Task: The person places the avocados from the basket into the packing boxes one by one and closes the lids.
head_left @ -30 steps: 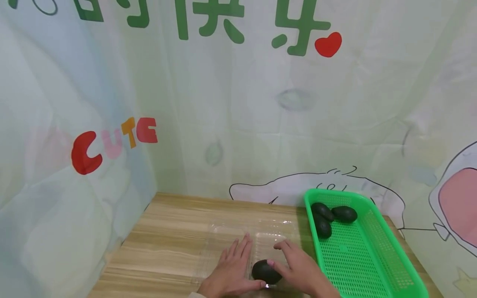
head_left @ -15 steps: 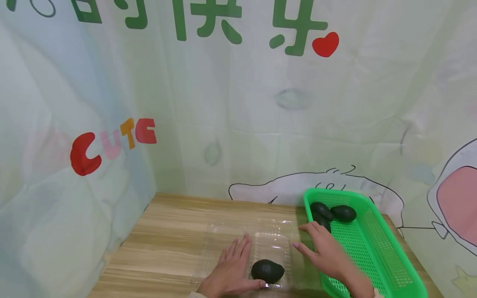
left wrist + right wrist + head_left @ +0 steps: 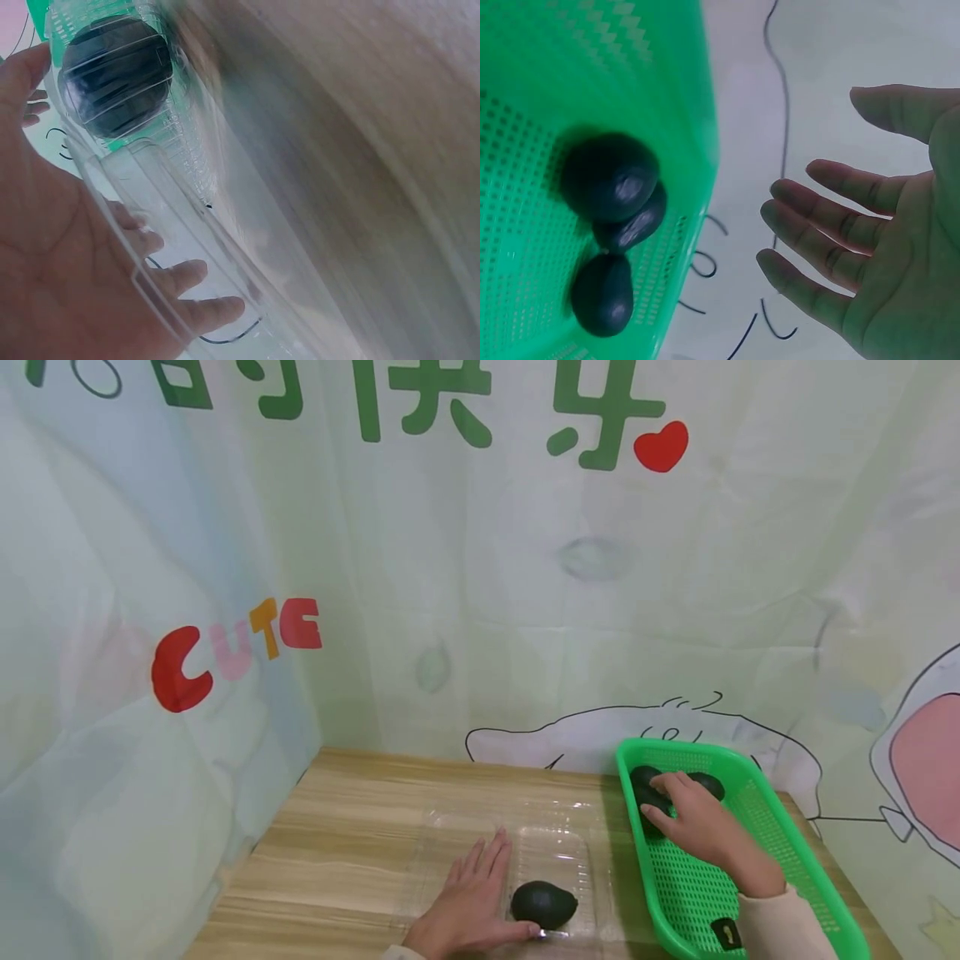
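A dark avocado (image 3: pixel 543 904) lies in the near part of a clear plastic container's (image 3: pixel 551 852) right compartment. My left hand (image 3: pixel 468 902) rests with straight fingers on the container's left part, its thumb along the near edge beside the avocado. In the left wrist view, that hand (image 3: pixel 67 255) lies against the clear plastic wall. My right hand (image 3: pixel 697 822) is over the green basket (image 3: pixel 690 885), at the avocados in its far left corner. In the right wrist view, the right hand's fingers (image 3: pixel 817 232) are spread and hold nothing; three avocados (image 3: pixel 609 176) sit clustered in the basket.
The basket stands on the right of the wood-grain table (image 3: pixel 337 827), its far end near the printed backdrop curtain (image 3: pixel 480 610). A small dark piece (image 3: pixel 726 933) shows beside the right sleeve (image 3: pixel 783 927).
My right hand has let go of the avocado in the container and moved right, to the avocados in the basket. The left hand has stayed in place on the container.
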